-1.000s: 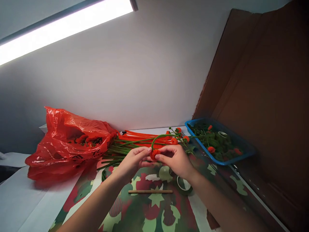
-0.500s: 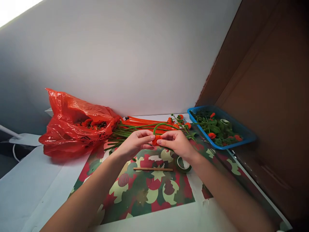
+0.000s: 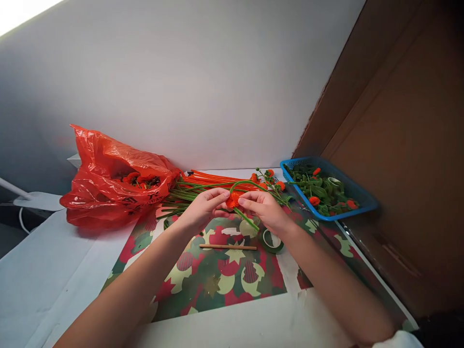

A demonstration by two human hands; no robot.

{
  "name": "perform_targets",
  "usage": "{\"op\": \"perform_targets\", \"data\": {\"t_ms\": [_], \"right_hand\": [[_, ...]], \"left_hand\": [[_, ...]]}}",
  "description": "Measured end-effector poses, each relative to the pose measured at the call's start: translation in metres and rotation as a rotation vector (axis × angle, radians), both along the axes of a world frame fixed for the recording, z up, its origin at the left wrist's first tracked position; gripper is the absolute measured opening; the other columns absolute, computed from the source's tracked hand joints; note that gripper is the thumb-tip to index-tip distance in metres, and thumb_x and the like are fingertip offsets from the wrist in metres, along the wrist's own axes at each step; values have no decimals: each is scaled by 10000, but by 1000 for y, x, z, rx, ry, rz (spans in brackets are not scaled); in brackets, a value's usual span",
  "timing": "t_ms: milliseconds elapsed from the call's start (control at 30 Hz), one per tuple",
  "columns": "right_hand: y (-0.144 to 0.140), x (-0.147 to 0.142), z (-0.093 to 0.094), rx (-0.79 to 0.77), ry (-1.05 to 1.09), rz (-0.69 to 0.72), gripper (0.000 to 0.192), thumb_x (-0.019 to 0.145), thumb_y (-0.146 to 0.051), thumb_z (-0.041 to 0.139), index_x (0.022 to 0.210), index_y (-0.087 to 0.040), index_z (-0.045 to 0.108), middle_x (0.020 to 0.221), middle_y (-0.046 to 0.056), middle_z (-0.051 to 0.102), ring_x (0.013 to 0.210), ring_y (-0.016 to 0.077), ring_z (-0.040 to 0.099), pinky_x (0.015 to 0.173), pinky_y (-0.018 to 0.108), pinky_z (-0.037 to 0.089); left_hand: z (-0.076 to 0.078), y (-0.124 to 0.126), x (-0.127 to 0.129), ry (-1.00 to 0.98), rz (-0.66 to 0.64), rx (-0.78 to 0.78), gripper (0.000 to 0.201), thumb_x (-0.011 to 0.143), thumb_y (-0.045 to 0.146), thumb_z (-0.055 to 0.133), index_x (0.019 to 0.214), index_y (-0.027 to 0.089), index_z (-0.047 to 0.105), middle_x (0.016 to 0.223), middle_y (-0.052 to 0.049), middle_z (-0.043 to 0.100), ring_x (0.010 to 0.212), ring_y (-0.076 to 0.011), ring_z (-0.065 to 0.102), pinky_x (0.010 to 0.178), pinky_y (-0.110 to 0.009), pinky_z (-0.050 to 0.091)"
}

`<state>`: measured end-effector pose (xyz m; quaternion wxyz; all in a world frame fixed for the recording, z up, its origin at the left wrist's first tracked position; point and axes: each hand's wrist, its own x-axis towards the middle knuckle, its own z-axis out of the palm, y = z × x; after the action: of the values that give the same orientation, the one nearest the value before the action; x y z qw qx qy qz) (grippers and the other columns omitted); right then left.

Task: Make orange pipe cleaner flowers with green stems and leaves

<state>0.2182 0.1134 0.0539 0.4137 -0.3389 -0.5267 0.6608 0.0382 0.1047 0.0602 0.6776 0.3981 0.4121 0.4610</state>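
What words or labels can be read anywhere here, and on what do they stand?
Black print on the red bag: too creased and blurred to read; a few capitals near its mouth cannot be made out for sure.
Patterned sheet: shapes only, no words.
Blue tray, tape roll, stick, the orange flower between the hands: no text visible.

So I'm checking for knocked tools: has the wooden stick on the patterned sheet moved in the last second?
No. The wooden stick still lies flat just left of the tape roll, on the same patterned sheet motifs; only the camera shifted.
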Motion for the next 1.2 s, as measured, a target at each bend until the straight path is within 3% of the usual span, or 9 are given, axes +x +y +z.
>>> {"op": "perform_targets", "data": {"t_ms": [267,500,633,800,1033,1200], "right_hand": [[-3,-6,0,-28,24,-73,290,617,-413,795,732,-164,699,659,-20,667,585,94,565,586,231,466],[-2,-6,-2,78,70,-174,260,633,-394,788,788,-191,736,789,8,729,691,122,626,675,262,520],[-3,-7,-1,104,62,-156,228,644,-380,779,773,-198,731,786,2,733,746,142,653,723,284,527],[-4,-6,1,116,33,-139,239,643,-389,782,763,-192,720,784,3,730,758,148,658,733,288,523],[-3,-5,-2,165,-5,-91,231,701,-400,752,746,-177,711,728,2,704,693,125,618,682,258,496],[-2,-7,-1,88,10,-100,343,599,-473,811,664,-162,680,633,-12,660,596,107,566,582,242,450]], "left_hand": [[0,-6,7,124,69,166,377,648,459,801,807,154,646,735,18,610,623,-100,590,570,-221,529],[3,-9,7,254,-62,250,305,654,393,807,778,142,686,722,-15,645,632,-128,614,628,-244,537],[4,-11,7,277,-62,275,327,683,424,779,839,146,710,759,-29,657,664,-139,609,618,-236,531],[3,-12,5,366,-65,312,314,716,443,748,770,140,688,674,-19,626,595,-128,589,569,-219,492],[5,-13,6,398,-87,331,311,691,431,769,678,138,666,621,-6,609,594,-120,571,571,-210,474],[6,-13,6,314,-33,299,330,671,433,791,782,152,657,735,1,630,686,-130,611,624,-230,539]]}}
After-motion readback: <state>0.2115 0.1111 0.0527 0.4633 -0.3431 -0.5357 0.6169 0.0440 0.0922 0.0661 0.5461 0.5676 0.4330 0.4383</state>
